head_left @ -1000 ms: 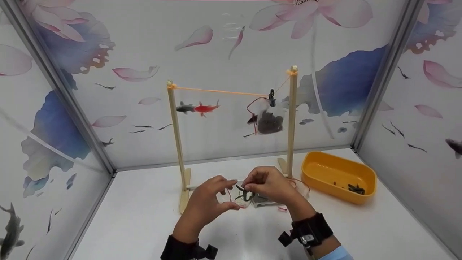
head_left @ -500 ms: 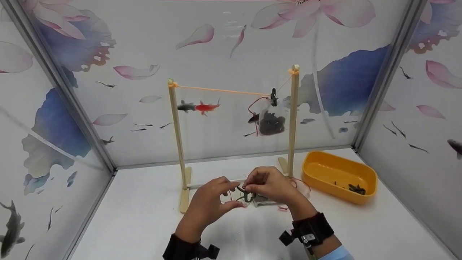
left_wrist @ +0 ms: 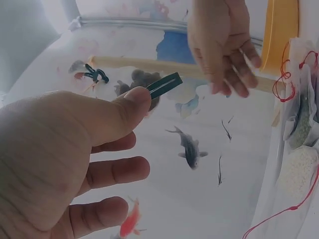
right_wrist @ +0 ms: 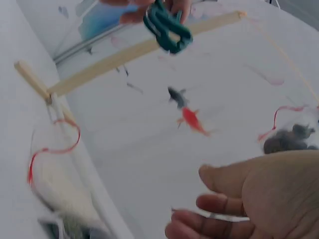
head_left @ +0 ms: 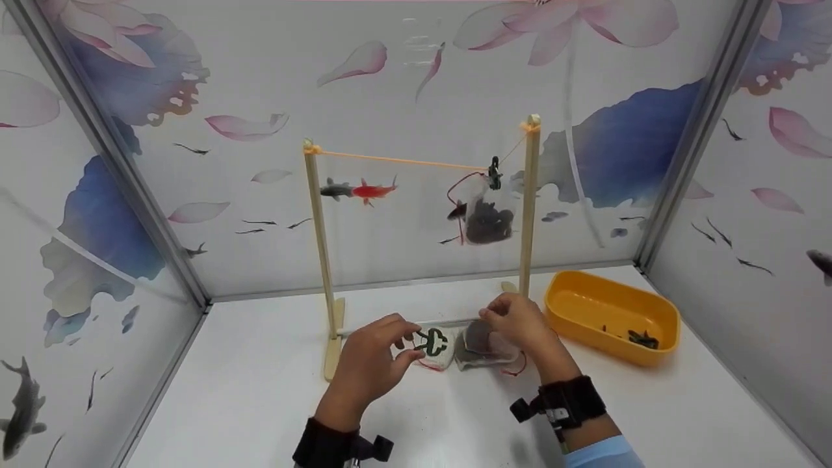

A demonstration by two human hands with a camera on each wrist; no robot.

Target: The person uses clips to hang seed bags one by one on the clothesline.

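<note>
Pinched at one end by the left grip (head_left: 374, 356) above the desk (head_left: 253, 390), the dark green clip (right_wrist: 160, 26) could twist or drop toward the white pouch (head_left: 443, 359) if that small hold slackens, since the right grip (head_left: 521, 324), relaxed and apparently empty, lies well apart.

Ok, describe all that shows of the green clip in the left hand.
The clip is dark green and plastic-looking, with a narrow slot in one end; the right wrist view shows an open loop. The left hand pinches it in the air, hiding part of it. The right hand does not touch it. In the head view it overlaps the whitish bag.
</note>
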